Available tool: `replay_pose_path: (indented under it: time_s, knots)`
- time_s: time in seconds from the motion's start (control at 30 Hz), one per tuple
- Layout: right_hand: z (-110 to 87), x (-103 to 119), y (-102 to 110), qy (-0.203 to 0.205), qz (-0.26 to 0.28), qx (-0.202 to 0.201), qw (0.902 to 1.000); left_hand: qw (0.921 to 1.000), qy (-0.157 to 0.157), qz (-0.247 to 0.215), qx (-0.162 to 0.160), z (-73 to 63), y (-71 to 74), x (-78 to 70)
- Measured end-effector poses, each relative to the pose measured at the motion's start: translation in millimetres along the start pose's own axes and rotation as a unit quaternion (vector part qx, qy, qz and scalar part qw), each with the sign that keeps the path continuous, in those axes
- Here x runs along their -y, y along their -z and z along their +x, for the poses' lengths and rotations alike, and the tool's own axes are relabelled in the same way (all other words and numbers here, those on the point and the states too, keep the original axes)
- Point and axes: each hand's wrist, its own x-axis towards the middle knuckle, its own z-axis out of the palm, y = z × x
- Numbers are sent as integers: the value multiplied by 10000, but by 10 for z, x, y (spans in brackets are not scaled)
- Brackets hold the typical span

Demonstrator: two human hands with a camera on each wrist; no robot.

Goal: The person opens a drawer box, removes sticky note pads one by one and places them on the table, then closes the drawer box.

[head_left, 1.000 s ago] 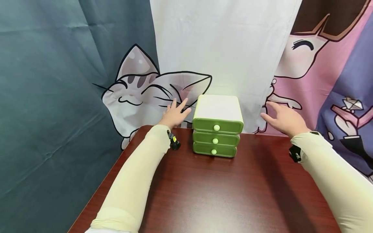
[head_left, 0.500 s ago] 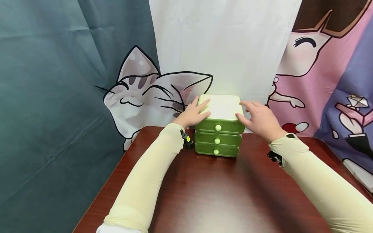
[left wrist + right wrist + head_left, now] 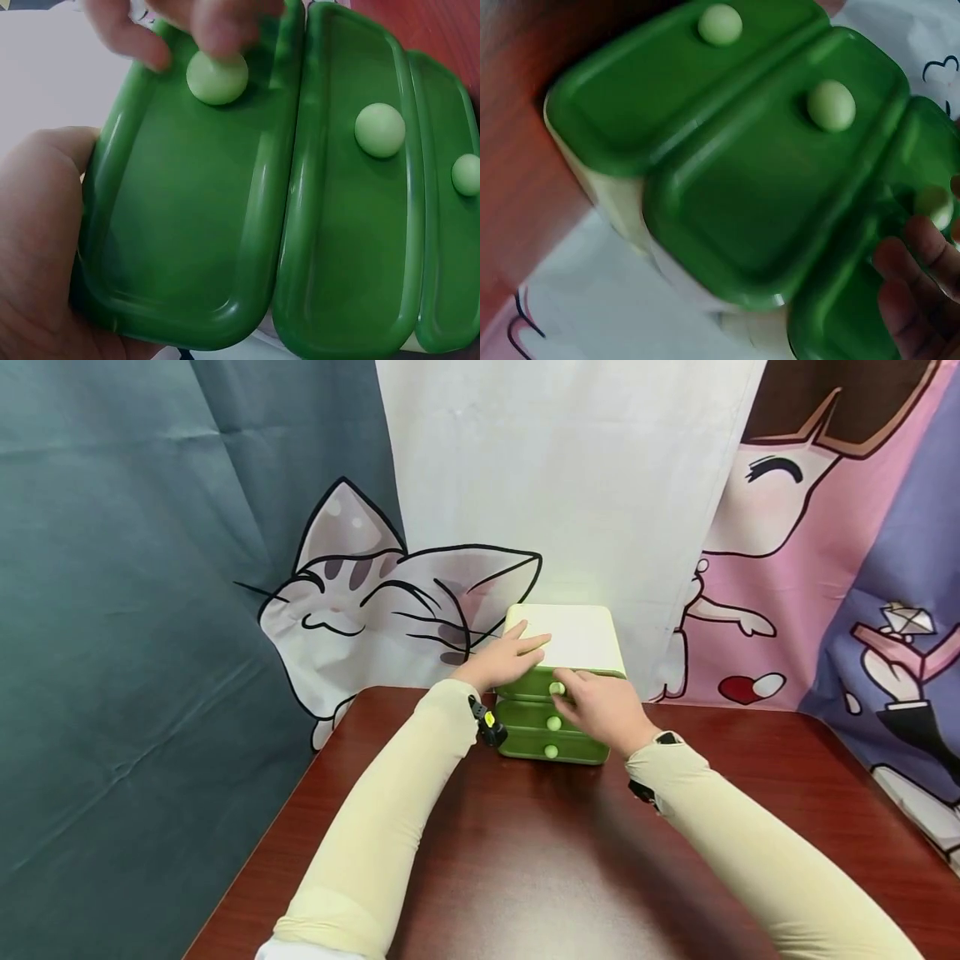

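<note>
Drawer cabinet [image 3: 581,635], green-fronted: three drawers [image 3: 345,225], all closed. My left grip [image 3: 504,662], outstretched, rests on it; right grip [image 3: 606,708] at top knob [image 3: 217,84], whether pinching I cannot tell.

Indoor space with cartoon curtains [image 3: 573,485]

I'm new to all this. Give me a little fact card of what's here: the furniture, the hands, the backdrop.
Furniture: small cabinet with a whitish top, on a reddish-brown table
Drawers: three green drawers, stacked, all apparently shut
Knobs: one round, pale green knob on each drawer
Left hand: at the cabinet's upper left, fingers spread
Right hand: fingers at the top knob; grip unclear
Sleeves: pale yellow
Backdrop: hanging cloth with cartoon prints, including a smiling cat
</note>
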Motion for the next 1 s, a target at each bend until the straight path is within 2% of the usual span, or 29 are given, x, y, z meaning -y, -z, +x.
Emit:
replay_pose_path:
  time_s: [0.23, 0.4, 0.63, 1.0]
  knots:
    - [-23, 45, -178, -252, -215, 69, 9994, 9999, 133, -35, -84, -26, -19, -8]
    - [-93, 13, -181, -296, -282, -70, 9991, 9998, 163, 60, -59, -48, -50, -101]
    - [-160, -68, -164, -377, -228, -218, 9988, 9994, 200, 213, -211, -23, -78, -217]
    - [-191, -20, -178, -471, -186, -365, 9981, 9988, -139, -333, 329, 5, -10, -88]
